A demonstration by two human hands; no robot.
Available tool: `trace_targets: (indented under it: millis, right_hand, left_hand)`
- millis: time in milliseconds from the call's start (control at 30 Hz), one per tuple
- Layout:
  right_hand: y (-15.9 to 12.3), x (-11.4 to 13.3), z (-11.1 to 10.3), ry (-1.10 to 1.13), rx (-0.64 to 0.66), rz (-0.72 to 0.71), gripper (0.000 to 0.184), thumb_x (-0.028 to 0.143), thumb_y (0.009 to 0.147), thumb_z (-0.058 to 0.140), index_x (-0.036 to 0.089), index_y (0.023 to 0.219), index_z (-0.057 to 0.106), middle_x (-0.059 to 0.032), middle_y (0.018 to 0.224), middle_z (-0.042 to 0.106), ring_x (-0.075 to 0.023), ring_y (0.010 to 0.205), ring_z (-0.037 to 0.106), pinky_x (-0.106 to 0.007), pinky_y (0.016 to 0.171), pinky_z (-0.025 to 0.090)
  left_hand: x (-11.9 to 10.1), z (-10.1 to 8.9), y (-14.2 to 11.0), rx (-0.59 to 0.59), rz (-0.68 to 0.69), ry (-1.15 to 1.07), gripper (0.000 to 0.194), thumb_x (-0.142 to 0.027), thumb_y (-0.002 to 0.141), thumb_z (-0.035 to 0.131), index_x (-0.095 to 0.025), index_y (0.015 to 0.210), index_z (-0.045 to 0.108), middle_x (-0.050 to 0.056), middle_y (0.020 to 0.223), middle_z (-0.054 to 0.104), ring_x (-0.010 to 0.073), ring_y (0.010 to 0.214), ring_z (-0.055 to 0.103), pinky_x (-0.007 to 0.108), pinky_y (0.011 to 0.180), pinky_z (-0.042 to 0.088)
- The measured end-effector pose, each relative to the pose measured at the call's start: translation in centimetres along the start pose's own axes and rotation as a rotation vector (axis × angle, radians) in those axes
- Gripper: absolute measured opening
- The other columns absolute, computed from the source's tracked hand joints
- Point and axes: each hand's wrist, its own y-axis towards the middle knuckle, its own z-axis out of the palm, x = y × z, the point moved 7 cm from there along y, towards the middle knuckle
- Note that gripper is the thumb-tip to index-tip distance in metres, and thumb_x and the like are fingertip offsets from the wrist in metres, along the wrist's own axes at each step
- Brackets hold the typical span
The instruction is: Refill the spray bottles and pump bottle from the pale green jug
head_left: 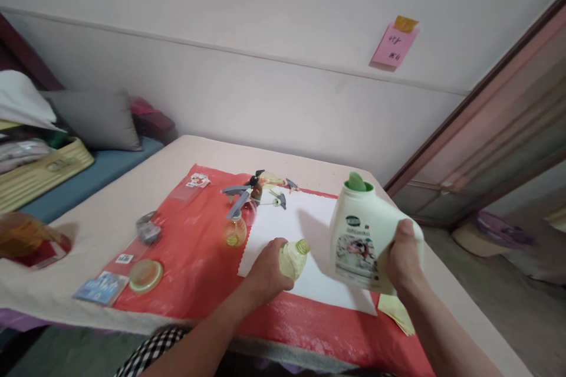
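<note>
My left hand (269, 265) is wrapped round a small pale yellow-green bottle (293, 259), tilted to the right, its threaded neck uncapped. In my right hand (404, 256) is the handle of a large pale green detergent jug (358, 241), held roughly upright with its green spout uncovered. Both are above a white sheet (331, 282) on a red cover (198, 271). Left of the sheet stands a clear spray bottle (236, 230) with a grey trigger head (237, 197). Behind it, more spray bottles and a loose grey trigger sprayer (283, 201) are grouped; some overlap.
On the left lie a round lidded container (145, 275), a blue packet (101, 288), a crumpled dark plastic item (148, 229) and a large amber container (30, 240). Yellow paper (397, 311) sits below the jug. A wall (265, 100) rises behind the table.
</note>
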Motion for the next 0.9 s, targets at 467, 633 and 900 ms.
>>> trace_targets:
  millis: [467,633,900]
  right_hand:
    - [2.9,-5.1,11.6,0.536,-0.352,0.290,0.070,0.074,0.084,0.040,0.015,0.114,0.063,-0.0123,0.110,0.075,-0.0275,0.108,0.070,-0.042,0.096,0.057]
    - [1.4,-6.5,11.0,0.351,-0.282,0.255,0.070,0.070,0.083,0.049,0.010,0.114,0.065,-0.0182,0.116,0.072,-0.0331,0.118,0.064,-0.047,0.105,0.049]
    - [-8.5,-4.7,10.9,0.058,-0.135,0.049,0.060,0.055,0.098,0.042,0.015,0.142,0.050,-0.0190,0.142,0.058,-0.0295,0.129,0.056,-0.048,0.109,0.044]
  left_hand:
    - [1.7,-0.5,1.1,-0.052,-0.092,-0.035,0.077,-0.008,0.051,0.073,-0.023,0.122,0.050,0.002,0.109,0.065,0.0230,0.096,0.061,0.031,0.081,0.047]
    - [1.2,-1.3,1.1,-0.102,-0.076,-0.108,0.066,-0.013,0.056,0.071,-0.024,0.118,0.051,-0.001,0.102,0.064,0.0210,0.092,0.061,0.030,0.078,0.045]
    - [1.5,-1.8,0.9,-0.268,-0.100,-0.209,0.060,-0.011,0.051,0.071,-0.026,0.106,0.051,0.001,0.102,0.065,0.0225,0.092,0.062,0.031,0.079,0.047]
